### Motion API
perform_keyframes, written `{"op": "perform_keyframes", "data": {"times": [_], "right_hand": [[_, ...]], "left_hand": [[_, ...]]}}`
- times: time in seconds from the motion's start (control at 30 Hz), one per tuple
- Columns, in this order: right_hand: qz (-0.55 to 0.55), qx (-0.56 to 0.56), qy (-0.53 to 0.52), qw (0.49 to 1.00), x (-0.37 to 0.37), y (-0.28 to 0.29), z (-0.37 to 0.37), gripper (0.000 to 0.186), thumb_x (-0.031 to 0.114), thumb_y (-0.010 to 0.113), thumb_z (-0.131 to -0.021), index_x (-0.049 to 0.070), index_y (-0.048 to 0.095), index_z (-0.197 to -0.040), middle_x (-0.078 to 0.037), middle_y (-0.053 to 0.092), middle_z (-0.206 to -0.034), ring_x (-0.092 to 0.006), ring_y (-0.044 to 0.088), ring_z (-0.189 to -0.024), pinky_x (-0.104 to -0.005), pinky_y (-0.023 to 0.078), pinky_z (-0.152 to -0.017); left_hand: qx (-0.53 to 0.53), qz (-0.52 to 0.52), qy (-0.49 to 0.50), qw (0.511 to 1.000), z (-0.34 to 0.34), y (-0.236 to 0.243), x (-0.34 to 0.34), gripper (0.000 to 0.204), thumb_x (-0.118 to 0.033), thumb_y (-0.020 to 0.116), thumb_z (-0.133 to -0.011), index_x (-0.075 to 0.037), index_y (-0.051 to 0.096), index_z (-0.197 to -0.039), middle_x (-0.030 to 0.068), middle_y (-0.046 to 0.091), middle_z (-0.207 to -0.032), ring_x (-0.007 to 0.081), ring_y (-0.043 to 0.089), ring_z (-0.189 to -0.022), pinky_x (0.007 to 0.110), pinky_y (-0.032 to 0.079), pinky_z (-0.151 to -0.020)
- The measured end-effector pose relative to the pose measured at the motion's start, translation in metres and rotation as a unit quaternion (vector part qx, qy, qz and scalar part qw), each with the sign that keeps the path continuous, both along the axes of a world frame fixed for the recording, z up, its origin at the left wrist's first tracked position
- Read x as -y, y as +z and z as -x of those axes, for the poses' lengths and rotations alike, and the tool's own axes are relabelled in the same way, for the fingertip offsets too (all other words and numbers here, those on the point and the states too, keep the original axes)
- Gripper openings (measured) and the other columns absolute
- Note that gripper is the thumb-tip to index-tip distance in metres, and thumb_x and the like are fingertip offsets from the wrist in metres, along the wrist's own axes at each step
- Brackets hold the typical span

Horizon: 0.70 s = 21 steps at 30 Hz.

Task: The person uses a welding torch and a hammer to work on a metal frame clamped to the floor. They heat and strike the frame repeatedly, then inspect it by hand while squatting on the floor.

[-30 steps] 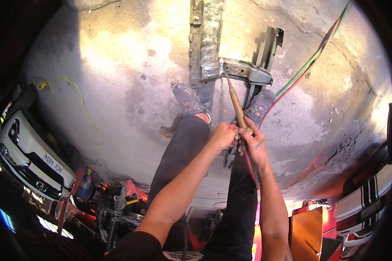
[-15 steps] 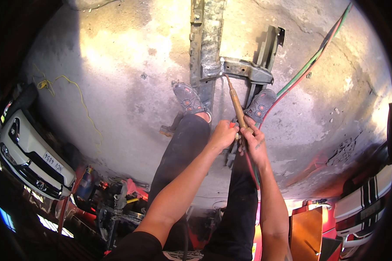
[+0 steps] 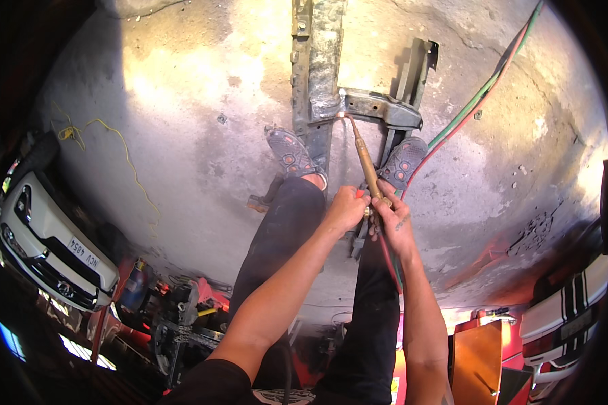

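My right hand (image 3: 394, 214) is closed round the handle of a brass gas torch (image 3: 366, 164), which points away from me. Its thin bent copper tip is close to a joint in a dark metal frame (image 3: 368, 104), and a small bright glow shows at the tip. Beside the torch's rear end, my left hand (image 3: 346, 209) is closed on a small red piece (image 3: 360, 194); whether it is a knob or a lighter I cannot tell. Red and green hoses (image 3: 476, 101) run from behind the torch past my right foot to the upper right.
My shoes (image 3: 403, 162) stand on either side of the frame's long bar. A yellow cord (image 3: 125, 145) lies on the concrete floor at left. A white car (image 3: 54, 243) stands far left, another striped vehicle (image 3: 567, 317) at right. An orange panel (image 3: 476, 361) and clutter lie near me.
A small bright glow has appeared at the torch tip, where none showed before. The tip sits slightly further left. Both hands keep nearly the same grip and place.
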State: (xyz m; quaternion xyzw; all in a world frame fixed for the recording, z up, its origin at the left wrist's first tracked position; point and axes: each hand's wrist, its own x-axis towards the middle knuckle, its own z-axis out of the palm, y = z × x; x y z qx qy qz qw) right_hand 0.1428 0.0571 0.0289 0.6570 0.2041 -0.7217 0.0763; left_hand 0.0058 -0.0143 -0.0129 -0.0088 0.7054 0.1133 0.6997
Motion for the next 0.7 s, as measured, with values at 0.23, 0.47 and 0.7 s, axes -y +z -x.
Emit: {"op": "perform_keyframes", "data": {"times": [0.23, 0.47, 0.7], "right_hand": [[-0.012, 0.003, -0.003, 1.0, 0.004, -0.007, -0.005, 0.06, 0.023, 0.068, -0.099, 0.002, 0.054, -0.154, -0.007, 0.067, -0.079, -0.0119, 0.06, -0.057, -0.0305, 0.049, -0.053], [-0.012, -0.001, 0.006, 1.0, 0.005, -0.007, -0.007, 0.059, 0.022, 0.067, -0.1, 0.003, 0.054, -0.155, -0.005, 0.065, -0.078, -0.0118, 0.06, -0.057, -0.0302, 0.049, -0.053], [-0.007, 0.0, 0.004, 1.0, 0.003, -0.003, -0.005, 0.06, 0.023, 0.067, -0.1, 0.003, 0.054, -0.155, -0.005, 0.066, -0.08, -0.0106, 0.059, -0.058, -0.0295, 0.049, -0.054]], "left_hand": [[-0.011, 0.0, -0.014, 1.0, 0.0, 0.004, -0.005, 0.025, -0.019, 0.071, -0.095, 0.006, 0.072, -0.099, 0.0112, 0.073, -0.085, 0.019, 0.069, -0.079, 0.037, 0.051, -0.073], [-0.017, 0.004, -0.031, 0.999, 0.0, 0.002, -0.003, 0.026, -0.019, 0.07, -0.095, 0.006, 0.072, -0.098, 0.0109, 0.072, -0.085, 0.0187, 0.068, -0.078, 0.037, 0.051, -0.072], [-0.009, 0.0, 0.003, 1.0, 0.003, 0.007, -0.009, 0.028, -0.019, 0.069, -0.095, 0.008, 0.072, -0.099, 0.0125, 0.073, -0.085, 0.0193, 0.069, -0.079, 0.037, 0.051, -0.072]]}}
